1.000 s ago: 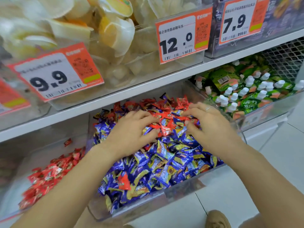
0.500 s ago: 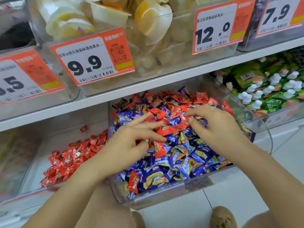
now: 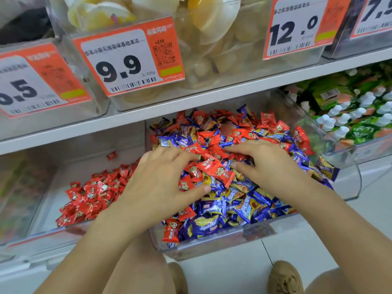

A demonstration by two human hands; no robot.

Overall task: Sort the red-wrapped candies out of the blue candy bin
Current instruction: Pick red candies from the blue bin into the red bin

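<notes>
Both hands, left hand and right hand, rest palm-down, fingers relaxed, on red-wrapped candies.

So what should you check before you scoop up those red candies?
1. Red candies lie between both hands: ok.
2. Left hand rests on the pile, fingers spread: ok.
3. Right hand has a grip on a candy: cannot tell.
4. Bin of red candies on the left has room: ok.
5. Blue candies mixed into the bunch: not ok.
6. All red ones out of the blue bin: not ok.
</notes>
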